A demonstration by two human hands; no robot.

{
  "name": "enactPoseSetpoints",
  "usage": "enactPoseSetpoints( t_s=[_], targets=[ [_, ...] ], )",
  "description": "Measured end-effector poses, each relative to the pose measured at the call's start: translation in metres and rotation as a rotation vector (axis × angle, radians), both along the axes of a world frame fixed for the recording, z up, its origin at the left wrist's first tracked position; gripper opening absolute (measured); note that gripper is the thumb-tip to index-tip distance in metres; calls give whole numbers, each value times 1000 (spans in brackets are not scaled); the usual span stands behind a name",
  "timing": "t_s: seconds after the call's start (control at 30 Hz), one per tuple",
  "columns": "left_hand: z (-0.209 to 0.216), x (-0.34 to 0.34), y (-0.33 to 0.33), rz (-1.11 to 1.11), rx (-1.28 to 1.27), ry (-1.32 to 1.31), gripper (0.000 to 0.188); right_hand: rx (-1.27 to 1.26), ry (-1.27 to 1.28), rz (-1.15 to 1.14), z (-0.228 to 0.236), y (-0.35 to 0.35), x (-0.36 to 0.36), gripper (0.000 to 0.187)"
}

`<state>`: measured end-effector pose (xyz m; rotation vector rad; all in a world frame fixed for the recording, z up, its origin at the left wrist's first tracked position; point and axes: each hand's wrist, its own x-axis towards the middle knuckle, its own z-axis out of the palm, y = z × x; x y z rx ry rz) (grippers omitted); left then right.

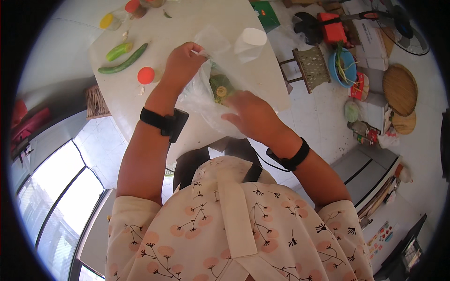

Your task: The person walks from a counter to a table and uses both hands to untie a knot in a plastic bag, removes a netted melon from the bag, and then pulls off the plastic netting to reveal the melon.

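A thin clear plastic bag (208, 110) lies on the white table in front of me. Inside or under its film is a dark green, gourd-like vegetable (218, 86) with a pale round stem end. My left hand (184, 60) pinches the bag's upper left edge, fingers closed on the film. My right hand (253, 114) is beside the vegetable's lower right, its thumb spread away from the fingers. Those fingertips are blurred, and whether they touch the vegetable or the bag is unclear.
On the white table (126, 105) are a cucumber (124, 62), a cut green vegetable (119, 51), a red-lidded jar (146, 75), a yellow-lidded jar (108, 21) and a white container (251, 42). To the right stand a woven-seat stool (311, 69) and a blue basin (343, 68) with greens.
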<state>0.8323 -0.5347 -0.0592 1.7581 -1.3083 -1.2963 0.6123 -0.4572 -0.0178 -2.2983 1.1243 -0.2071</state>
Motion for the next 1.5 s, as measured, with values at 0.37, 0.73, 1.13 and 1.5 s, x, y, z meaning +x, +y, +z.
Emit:
enactPoseSetpoints(
  t_s=[0.37, 0.73, 1.13, 1.5],
  targets=[
    [8, -4, 24, 93, 18, 127, 17, 260, -44, -244, -70, -34, 74, 18],
    [-9, 11, 109, 322, -262, -116, 34, -3, 260, -66, -149, -21, 57, 27],
    [-85, 4, 164, 453, 279, 261, 76, -36, 274, -73, -179, -37, 78, 55],
    [-107, 7, 164, 406, 266, 391, 56, 49, 335, 20, -165, -37, 75, 69]
  ],
)
